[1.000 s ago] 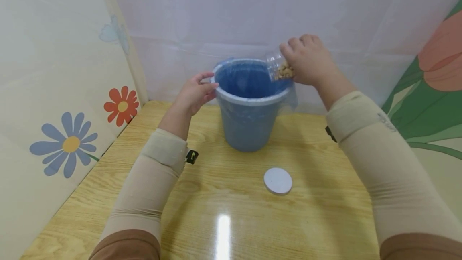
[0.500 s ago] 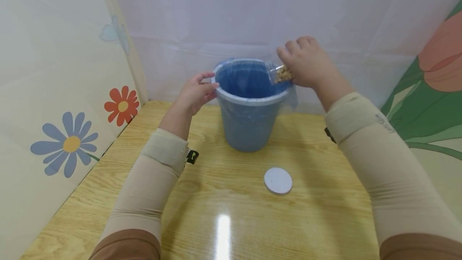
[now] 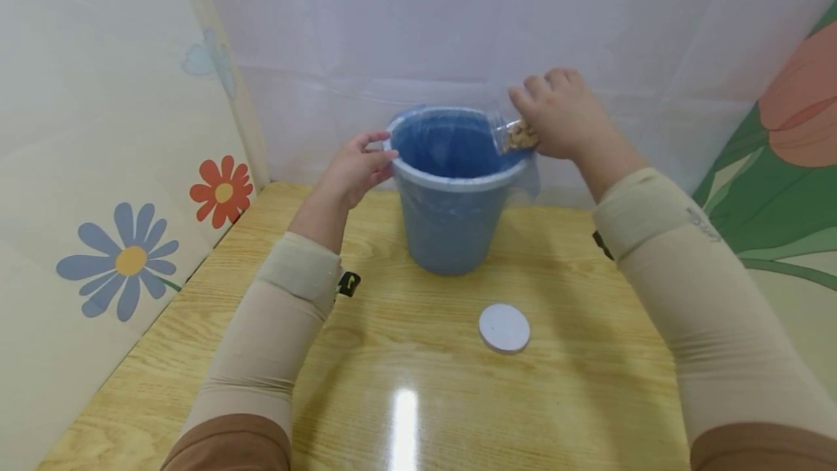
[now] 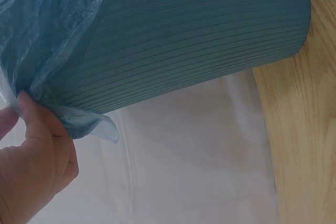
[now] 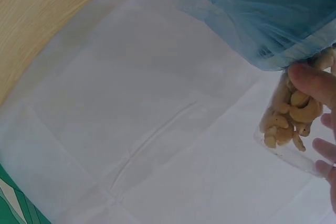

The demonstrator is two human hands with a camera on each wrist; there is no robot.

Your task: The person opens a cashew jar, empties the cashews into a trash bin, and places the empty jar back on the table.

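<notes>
A blue plastic bucket lined with a blue plastic bag stands at the back of the wooden table. My left hand holds its left rim, fingers pinching the bag edge. My right hand grips a clear jar of cashew nuts, tipped on its side with its mouth over the bucket's right rim. The nuts lie heaped inside the jar in the right wrist view. The jar's white round lid lies flat on the table in front of the bucket.
White cloth hangs close behind the bucket. A flower-patterned panel bounds the table's left edge and a green and orange patterned one its right. Bare tabletop lies near me, with a glare spot.
My right hand has lowered the jar slightly and tipped it further over the bucket's right rim. The left hand, bucket and lid have stayed put.
</notes>
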